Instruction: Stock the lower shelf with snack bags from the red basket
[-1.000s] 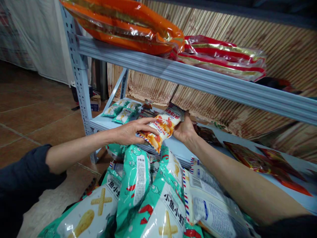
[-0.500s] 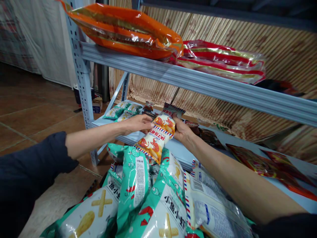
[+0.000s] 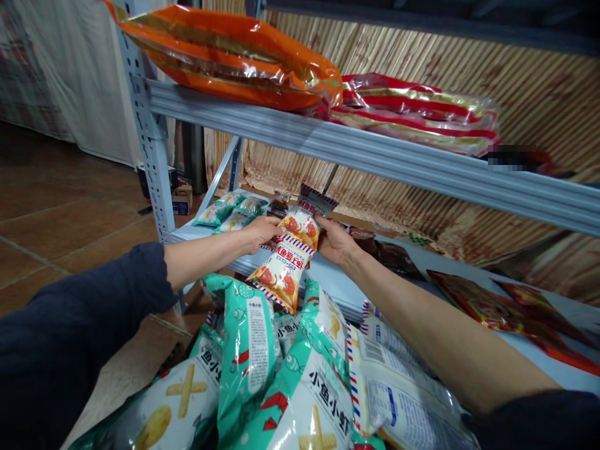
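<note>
White and orange snack bags (image 3: 281, 272) with red-and-blue striped edges overlap in a row between my two hands, above the lower shelf's front edge. My left hand (image 3: 263, 233) pinches their left side, its fingertips partly hidden behind the packaging. On the other side, my right hand (image 3: 335, 242) grips the upper bag's right edge with the thumb showing in front. Below my hands is a heap of green and white snack bags (image 3: 250, 337) with fish drawings. A cream bag (image 3: 398, 387), back side up, lies at the heap's right.
More green snack bags (image 3: 234, 212) lie on the left of the lower shelf (image 3: 347, 287). Dark red packets (image 3: 473, 300) lie on its right. The upper shelf beam (image 3: 328, 140) crosses above my hands, with an orange bag (image 3: 234, 56) and red-striped bags (image 3: 417, 112) on it.
Both hands and the held snack bags have shifted a little to the left. My left forearm has come further forward. The grip looks the same.
</note>
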A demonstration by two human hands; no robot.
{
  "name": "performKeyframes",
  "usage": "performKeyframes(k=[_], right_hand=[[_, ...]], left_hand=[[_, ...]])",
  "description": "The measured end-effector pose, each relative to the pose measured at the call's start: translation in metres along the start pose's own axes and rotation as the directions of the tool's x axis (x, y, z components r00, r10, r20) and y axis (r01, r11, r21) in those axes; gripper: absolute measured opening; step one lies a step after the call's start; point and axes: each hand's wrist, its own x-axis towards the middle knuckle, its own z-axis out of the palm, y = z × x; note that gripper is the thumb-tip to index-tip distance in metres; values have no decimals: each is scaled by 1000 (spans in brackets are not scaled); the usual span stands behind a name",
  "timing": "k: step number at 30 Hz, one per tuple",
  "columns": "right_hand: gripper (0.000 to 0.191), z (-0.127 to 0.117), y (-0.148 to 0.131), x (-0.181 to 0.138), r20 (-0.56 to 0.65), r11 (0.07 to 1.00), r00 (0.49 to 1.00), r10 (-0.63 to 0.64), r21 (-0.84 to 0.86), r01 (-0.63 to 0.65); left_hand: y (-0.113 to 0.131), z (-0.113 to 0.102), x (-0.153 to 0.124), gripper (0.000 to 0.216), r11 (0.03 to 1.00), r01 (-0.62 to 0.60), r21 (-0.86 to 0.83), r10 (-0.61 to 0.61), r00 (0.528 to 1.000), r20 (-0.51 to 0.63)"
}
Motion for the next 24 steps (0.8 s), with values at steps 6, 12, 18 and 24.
performKeyframes(k=[6, 12, 18, 24], right_hand=[[11, -2, 0, -7, 1, 996, 996, 84, 0, -84], [14, 2, 2, -6, -41, 999, 998, 51, 12, -50], [13, 5, 5, 0, -136, 998, 989, 56, 49, -50], [12, 3, 8, 5, -146, 996, 988, 56, 73, -46]], left_hand=[[2, 6, -6, 18, 1000, 30, 2, -30, 997, -75], [-10, 0, 3, 12, 997, 55, -52, -53, 998, 35], [-14, -2, 6, 7, 992, 72, -106, -73, 997, -14], [-17, -9, 7, 15, 969, 157, -193, -130, 981, 142]])
